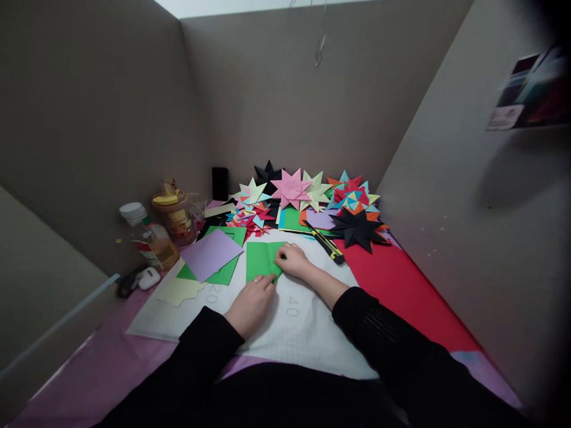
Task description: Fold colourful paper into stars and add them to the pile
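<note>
A green paper sheet (260, 258) lies on a white cutting mat (294, 321) in front of me. My left hand (250, 303) presses its fingertips on the sheet's near edge. My right hand (292, 260) rests on the sheet's right side, fingers curled down onto the paper, which looks folded there. Both arms wear black sleeves.
A purple sheet (209, 252) lies over more green paper at the left. Folded paper stars (292, 189) in many colours and a black star (359, 229) pile up at the back. A utility knife (328, 245), jars (176, 217), a bottle (149, 238) and grey partition walls surround the desk.
</note>
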Available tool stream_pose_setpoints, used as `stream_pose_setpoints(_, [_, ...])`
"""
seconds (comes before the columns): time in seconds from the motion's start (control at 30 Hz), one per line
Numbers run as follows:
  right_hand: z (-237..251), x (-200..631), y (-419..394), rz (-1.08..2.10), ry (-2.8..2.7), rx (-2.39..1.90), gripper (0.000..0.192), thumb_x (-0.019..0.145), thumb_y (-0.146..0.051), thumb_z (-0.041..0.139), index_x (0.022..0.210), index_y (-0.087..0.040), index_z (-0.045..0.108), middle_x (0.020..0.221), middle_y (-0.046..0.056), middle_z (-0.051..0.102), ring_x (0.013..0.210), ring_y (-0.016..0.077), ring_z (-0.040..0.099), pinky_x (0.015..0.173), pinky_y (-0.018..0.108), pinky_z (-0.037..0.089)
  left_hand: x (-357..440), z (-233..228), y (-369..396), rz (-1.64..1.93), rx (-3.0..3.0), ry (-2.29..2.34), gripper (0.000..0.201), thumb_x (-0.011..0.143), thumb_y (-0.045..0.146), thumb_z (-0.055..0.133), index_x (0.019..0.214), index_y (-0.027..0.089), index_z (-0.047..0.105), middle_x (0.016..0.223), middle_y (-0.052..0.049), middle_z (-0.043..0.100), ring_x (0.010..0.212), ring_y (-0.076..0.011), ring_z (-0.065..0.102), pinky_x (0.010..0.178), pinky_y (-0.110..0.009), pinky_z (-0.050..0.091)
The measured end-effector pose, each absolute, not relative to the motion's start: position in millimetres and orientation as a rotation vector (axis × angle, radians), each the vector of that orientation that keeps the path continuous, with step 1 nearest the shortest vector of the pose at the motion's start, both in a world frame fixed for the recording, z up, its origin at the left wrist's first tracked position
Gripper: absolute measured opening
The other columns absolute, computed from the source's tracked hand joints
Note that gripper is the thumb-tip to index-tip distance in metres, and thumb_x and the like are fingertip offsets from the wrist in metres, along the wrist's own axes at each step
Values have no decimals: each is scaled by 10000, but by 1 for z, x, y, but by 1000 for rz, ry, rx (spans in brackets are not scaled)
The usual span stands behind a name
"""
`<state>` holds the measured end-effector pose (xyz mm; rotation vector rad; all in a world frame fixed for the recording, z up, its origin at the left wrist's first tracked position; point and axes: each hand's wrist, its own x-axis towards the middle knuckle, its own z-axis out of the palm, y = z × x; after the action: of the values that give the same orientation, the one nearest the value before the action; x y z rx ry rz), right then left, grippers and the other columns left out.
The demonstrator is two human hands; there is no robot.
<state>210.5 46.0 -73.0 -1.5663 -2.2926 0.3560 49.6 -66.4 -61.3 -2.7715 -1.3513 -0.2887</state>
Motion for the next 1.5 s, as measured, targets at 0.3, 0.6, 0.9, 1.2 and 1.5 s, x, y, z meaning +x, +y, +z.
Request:
stream_pose_setpoints(0.3, [-75,210,47,354,-2290,-1580,147,764,-281,541,785,-207,666,873,39,634,851,182,513,763,267,354,53,-48,-69,-190,-2824,-1314,253,866,31,394,1002,91,598,1180,-140,604,1042,-235,550,870,-385,478])
stream_pose_setpoints(0.6, [-74,209,47,340,-2294,-1592,148,767,-286,543,773,-204,667,869,47,634,848,191,511,742,275,354,54,-50,-71,-121,-2808,-1263,255,870,48,407,1037,67,599,1196,-162,597,991,-240,570,871,-377,472])
stream_pose_setpoints(0.9, [-73,208,46,346,-2291,-1597,155,772,-291,533,772,-210,665,882,46,634,855,195,511,732,279,350,55,-52,-71,-69,-2772,-1239,241,866,61,430,1040,72,596,1208,-157,591,953,-236,580,843,-364,478])
stream_pose_setpoints(1.2, [-74,207,46,336,-2286,-1626,157,776,-282,526,776,-206,663,881,52,623,846,195,498,727,280,346,58,-43,-72,-81,-2838,-1298,188,866,69,431,943,96,600,1010,-143,634,908,-245,576,824,-385,480])
stream_pose_setpoints(1.5, [-74,207,46,335,-2279,-1640,149,768,-308,547,770,-207,656,885,54,615,857,204,495,720,286,337,54,-50,-70,-264,-2880,-1253,237,863,49,381,1019,127,541,1069,-125,600,1198,-248,452,1032,-448,325])
